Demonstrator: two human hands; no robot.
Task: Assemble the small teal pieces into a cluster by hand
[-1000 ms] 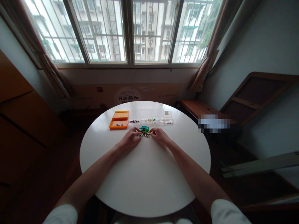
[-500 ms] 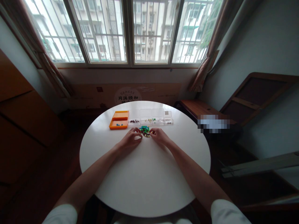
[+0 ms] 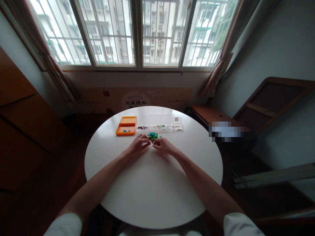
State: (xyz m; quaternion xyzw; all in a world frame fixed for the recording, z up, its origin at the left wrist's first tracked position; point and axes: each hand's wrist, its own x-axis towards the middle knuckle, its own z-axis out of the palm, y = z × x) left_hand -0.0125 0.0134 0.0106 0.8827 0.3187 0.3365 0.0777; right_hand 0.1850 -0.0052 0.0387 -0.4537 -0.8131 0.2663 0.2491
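A small pile of blue, green and dark little pieces (image 3: pixel 153 136) lies on the white round table (image 3: pixel 152 183). My left hand (image 3: pixel 139 144) rests at the pile's near left side, thumb and fingertips curled together into a pinch. From the right, my right hand (image 3: pixel 163 145) reaches in at the near edge, its fingers pressed together close to the left fingertips. Whatever either hand pinches is too small to make out. The hands' fingertips hide the nearest part of the pile.
Behind the pile stands an open orange box (image 3: pixel 126 129) with several blue pieces. Beside it, a clear compartment box (image 3: pixel 159 127) with raised lids holds dark, pale and green pieces. A wooden bench (image 3: pixel 209 113) stands beyond the table on the right.
My right hand has moved left and slightly nearer to me, from the pile's right side to its front edge. My left hand stays almost where it was.
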